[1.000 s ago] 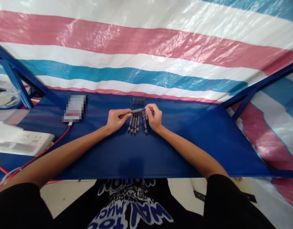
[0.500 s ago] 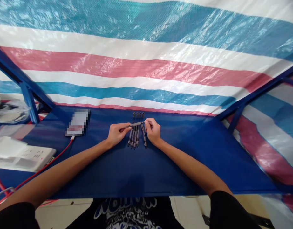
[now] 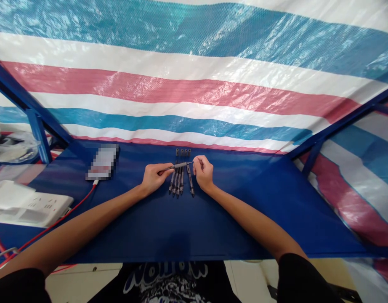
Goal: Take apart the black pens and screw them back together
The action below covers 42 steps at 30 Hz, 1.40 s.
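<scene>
My left hand [image 3: 154, 177] pinches a dark pen with a grey grip [image 3: 180, 165], held nearly level with its tip pointing right. At that tip is my right hand [image 3: 203, 171], its fingers curled closed; whatever they hold is too small to make out. Below the held pen, several dark pens [image 3: 178, 183] lie side by side on the blue table. One more pen [image 3: 190, 181] lies apart from them, just left of my right hand. Several short dark cylinders [image 3: 182, 152] stand in a row beyond the pens.
A phone [image 3: 103, 162] with a red cable lies on the left of the blue table [image 3: 181, 231]. Farther left are a white power strip [image 3: 47, 206] and a plastic bag. Striped sheeting [image 3: 194, 88] hangs behind, between blue frame bars.
My right hand has shifted slightly to the right, and a small gap now shows between its fingers and the pen's tip. My left hand has barely moved.
</scene>
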{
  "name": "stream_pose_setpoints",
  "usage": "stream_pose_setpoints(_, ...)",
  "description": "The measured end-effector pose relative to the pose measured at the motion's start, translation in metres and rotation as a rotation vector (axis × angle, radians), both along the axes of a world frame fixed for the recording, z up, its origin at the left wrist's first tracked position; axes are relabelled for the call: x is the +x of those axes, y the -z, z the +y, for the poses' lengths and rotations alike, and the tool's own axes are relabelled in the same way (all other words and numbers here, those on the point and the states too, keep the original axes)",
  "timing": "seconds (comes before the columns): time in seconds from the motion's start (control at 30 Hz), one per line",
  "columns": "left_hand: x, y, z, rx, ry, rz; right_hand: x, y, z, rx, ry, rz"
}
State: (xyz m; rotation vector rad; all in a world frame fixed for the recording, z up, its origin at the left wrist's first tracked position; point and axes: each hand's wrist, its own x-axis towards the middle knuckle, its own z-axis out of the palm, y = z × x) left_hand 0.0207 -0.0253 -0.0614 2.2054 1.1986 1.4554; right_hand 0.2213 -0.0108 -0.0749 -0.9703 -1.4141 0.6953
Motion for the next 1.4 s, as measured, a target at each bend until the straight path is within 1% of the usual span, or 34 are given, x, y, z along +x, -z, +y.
stream_pose_setpoints(0.2,-0.0001,0.0011,-0.0009,0.042,0.035,0.027,0.0007,0.0003,-0.0002,0.026,0.027,-0.064)
stream_pose_setpoints(0.47,-0.0016,0.0025,0.0000,0.067,0.050,0.066,0.0011,0.0015,0.0006,0.030,0.025,-0.067)
stream_pose_setpoints(0.67,-0.0014,0.0030,-0.0001,0.083,0.037,0.067,0.0011,0.0008,0.0009,0.033,0.022,-0.067)
stream_pose_setpoints(0.87,-0.0009,0.0004,-0.0012,0.090,0.038,0.068,0.0005,-0.0013,0.0001,0.036,0.024,-0.076)
stream_pose_setpoints(1.2,-0.0010,0.0008,-0.0009,0.067,-0.011,0.044,0.0008,-0.0010,-0.0006,0.047,0.001,-0.091)
stream_pose_setpoints(1.4,-0.0010,0.0009,-0.0011,0.097,0.027,0.055,0.0005,0.0009,0.0006,0.025,0.013,-0.085)
